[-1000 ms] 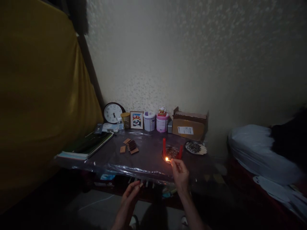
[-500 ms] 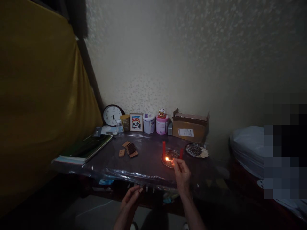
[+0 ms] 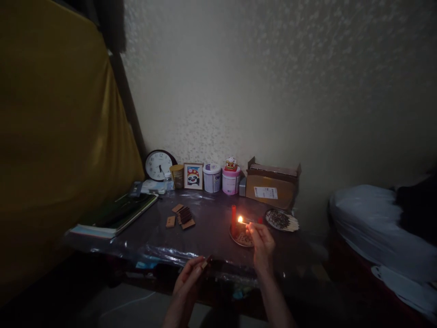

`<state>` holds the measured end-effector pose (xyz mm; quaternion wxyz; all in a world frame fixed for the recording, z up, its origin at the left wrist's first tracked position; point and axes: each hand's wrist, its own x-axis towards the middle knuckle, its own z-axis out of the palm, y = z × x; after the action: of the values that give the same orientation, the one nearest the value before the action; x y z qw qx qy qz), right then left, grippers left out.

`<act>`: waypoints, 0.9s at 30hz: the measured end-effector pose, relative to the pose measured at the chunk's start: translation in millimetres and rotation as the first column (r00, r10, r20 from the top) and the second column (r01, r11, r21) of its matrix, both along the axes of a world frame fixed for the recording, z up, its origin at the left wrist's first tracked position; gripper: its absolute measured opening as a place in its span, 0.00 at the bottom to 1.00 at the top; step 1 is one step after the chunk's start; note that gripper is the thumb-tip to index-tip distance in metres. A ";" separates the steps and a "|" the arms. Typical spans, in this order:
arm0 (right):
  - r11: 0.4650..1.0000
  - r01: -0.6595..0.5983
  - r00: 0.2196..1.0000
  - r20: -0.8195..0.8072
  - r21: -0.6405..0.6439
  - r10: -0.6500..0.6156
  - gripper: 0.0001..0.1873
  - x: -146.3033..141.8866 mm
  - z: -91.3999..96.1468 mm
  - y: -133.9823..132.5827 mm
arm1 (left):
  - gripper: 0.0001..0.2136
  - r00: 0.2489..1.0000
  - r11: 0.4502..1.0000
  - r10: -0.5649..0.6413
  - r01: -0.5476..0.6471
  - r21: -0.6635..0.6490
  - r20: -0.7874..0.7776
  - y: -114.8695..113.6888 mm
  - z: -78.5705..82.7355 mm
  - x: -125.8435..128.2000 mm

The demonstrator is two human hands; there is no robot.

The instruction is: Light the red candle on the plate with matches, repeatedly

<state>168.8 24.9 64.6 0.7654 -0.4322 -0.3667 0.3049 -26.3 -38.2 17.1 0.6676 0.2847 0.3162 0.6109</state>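
My right hand (image 3: pixel 263 246) is closed, pinching a burning match (image 3: pixel 243 222) between thumb and fingertips. The match points left, its flame just right of an upright red candle (image 3: pixel 234 216), near the upper part. That candle stands at the left rim of a small round dish (image 3: pixel 241 242) with bits scattered in it. A second red candle (image 3: pixel 260 220) is mostly hidden behind my right hand. Lower down, in front of the table edge, my left hand (image 3: pixel 187 280) is closed on a small brown matchbox (image 3: pixel 204 264), of which only an end shows.
Several brown matchboxes (image 3: pixel 184 215) lie left of centre. At the right, matches fan out on a plate (image 3: pixel 282 220). A cardboard box (image 3: pixel 271 187), tins (image 3: pixel 212 178), a panda picture (image 3: pixel 193 176) and a clock (image 3: pixel 160 165) line the wall. A book (image 3: pixel 118 216) lies at the left.
My right hand has shifted slightly right, and the flame has risen beside the left candle. My left hand has moved up and right, showing more of the matchbox.
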 end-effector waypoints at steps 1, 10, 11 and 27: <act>1.000 0.000 1.000 -0.001 0.000 0.000 0.08 0.3 1.3 1.9 | 0.12 1.000 1.000 -0.005 0.005 0.009 0.009 2.9 2.0 1.0; 1.000 0.009 0.999 0.048 0.005 -0.010 0.08 2.9 12.5 17.2 | 0.11 0.998 0.993 -0.032 0.026 0.114 0.059 39.4 11.9 13.1; 1.000 0.015 0.999 0.051 0.008 -0.016 0.08 3.2 13.7 19.1 | 0.10 0.997 0.992 -0.038 0.030 0.126 0.062 43.6 14.7 14.9; 0.999 0.046 0.997 0.062 -0.021 -0.044 0.09 7.1 30.5 42.7 | 0.11 0.998 0.987 -0.037 0.030 0.155 0.048 78.8 11.5 18.1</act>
<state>175.8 67.5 95.1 0.7555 -0.4582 -0.3767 0.2782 -8.2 40.6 28.6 0.6616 0.3252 0.2462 0.6293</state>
